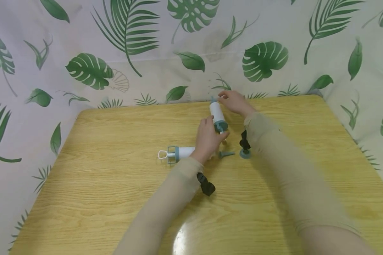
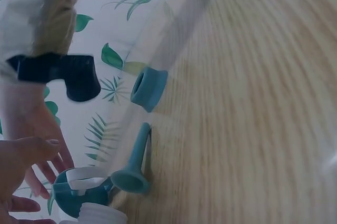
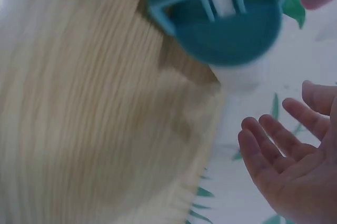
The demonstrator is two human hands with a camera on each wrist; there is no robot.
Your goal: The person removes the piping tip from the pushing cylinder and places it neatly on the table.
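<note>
A white-barrelled icing syringe with a teal end cap and a teal nozzle points away from me near the table's back edge. My left hand holds it at the plunger end, with fingers along the barrel and thumb by the white handle; the exact grip is partly hidden. Beside the nozzle end, my right hand is spread with its fingers slightly bent. In the right wrist view, that hand holds nothing. A second icing syringe lies on the table, partly behind my left hand.
On the wooden table, a loose teal cone nozzle lies to the right of the second syringe. Farther right sits a flared teal ring, below my right wrist. A leaf-patterned cloth hangs behind the table.
</note>
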